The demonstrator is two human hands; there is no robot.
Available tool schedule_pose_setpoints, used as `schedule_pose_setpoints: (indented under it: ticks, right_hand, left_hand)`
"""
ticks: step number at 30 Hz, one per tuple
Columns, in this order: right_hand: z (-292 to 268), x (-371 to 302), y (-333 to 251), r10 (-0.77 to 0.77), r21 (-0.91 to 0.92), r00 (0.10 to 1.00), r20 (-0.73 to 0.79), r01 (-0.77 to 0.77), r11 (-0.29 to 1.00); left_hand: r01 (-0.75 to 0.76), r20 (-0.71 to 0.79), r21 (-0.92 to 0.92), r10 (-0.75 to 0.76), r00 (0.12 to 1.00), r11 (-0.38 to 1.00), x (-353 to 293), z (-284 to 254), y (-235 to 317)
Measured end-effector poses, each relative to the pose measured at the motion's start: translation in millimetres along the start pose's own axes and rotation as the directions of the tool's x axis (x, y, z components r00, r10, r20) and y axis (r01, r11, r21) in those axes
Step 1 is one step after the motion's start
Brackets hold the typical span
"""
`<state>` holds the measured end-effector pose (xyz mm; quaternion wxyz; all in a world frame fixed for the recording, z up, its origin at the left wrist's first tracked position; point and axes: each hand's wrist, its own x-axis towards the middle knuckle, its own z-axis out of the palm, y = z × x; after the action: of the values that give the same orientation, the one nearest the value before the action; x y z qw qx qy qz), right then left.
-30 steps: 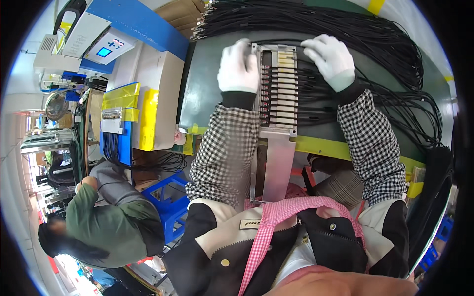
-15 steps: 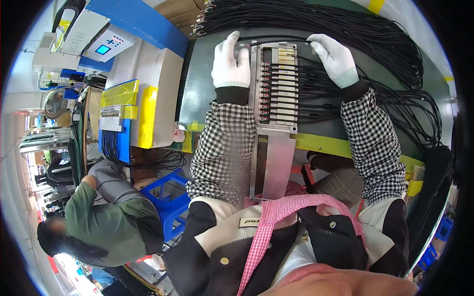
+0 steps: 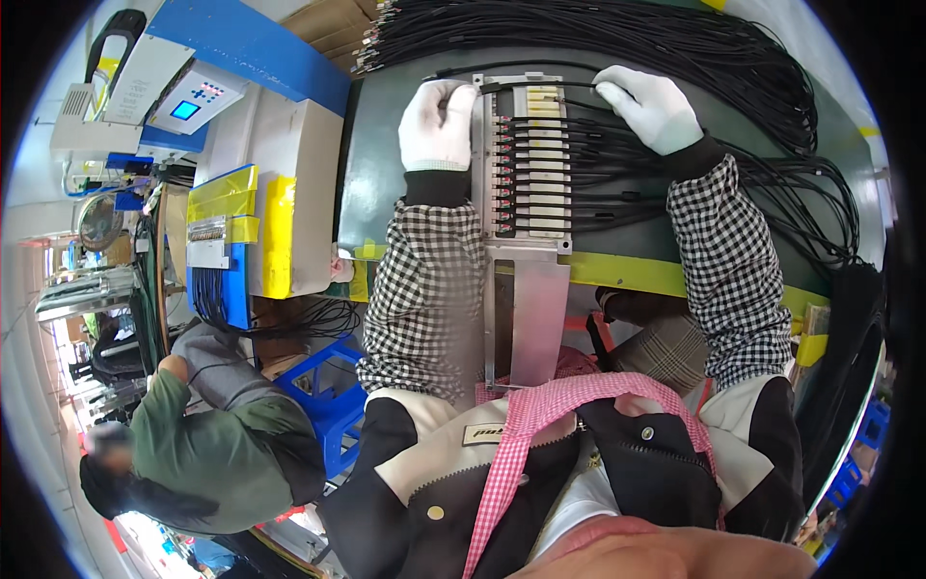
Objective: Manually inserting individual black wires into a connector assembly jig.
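My left hand (image 3: 436, 127), in a white glove, is closed at the far left corner of the metal fixture (image 3: 526, 247), its fingertips on the end of a black cable (image 3: 526, 87). That cable stretches across the fixture's far end to my right hand (image 3: 654, 110), also gloved, which pinches it between thumb and fingers. Several black cables (image 3: 598, 159) lie side by side in the fixture's slots, their small connectors (image 3: 503, 174) along its left side. Another length of black cable (image 3: 521, 67) arcs just beyond the fixture.
A thick bundle of black cables (image 3: 617, 43) lies along the bench's far edge. On the left stands a blue-and-white machine (image 3: 289, 135) with a small screen. A person in green (image 3: 227, 449) sits at lower left near a blue stool (image 3: 333, 405). Yellow tape (image 3: 627, 277) edges the green bench (image 3: 371, 193).
My left hand has gone from spread fingers to a closed grip on the cable end, and the cable now lies nearer the fixture's top. My right hand keeps its pinch.
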<state>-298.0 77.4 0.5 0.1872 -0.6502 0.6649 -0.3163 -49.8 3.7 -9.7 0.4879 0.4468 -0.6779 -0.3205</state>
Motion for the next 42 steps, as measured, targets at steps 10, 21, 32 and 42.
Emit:
schedule_pose_setpoints:
  ticks: [10, 21, 32, 42]
  right_hand:
    - [-4.1, -5.8, -25.9, -0.259, -0.432, 0.955, -0.141, 0.176, 0.884]
    - [37.7, -11.4, -63.6, -0.231, 0.209, 0.968, -0.093, 0.246, 0.946]
    - [17.7, -2.0, -36.7, -0.159, 0.404, 0.987, 0.021, 0.137, 0.904]
    - [40.3, 4.7, -23.2, -0.244, -0.169, 0.970, -0.021, 0.237, 0.957]
  left_hand:
    - [0.050, 0.338, 0.004, -0.048, 0.940, 0.999, -8.3, 3.0, 16.9]
    - [0.235, 0.369, -0.290, -0.118, 0.922, 0.928, -10.7, 6.9, 17.6]
    - [0.265, 0.269, -0.116, -0.226, 0.936, 0.957, -0.4, 2.3, -2.3]
    - [0.027, 0.113, 0.443, -0.086, 0.990, 0.896, 3.0, 13.4, -23.9]
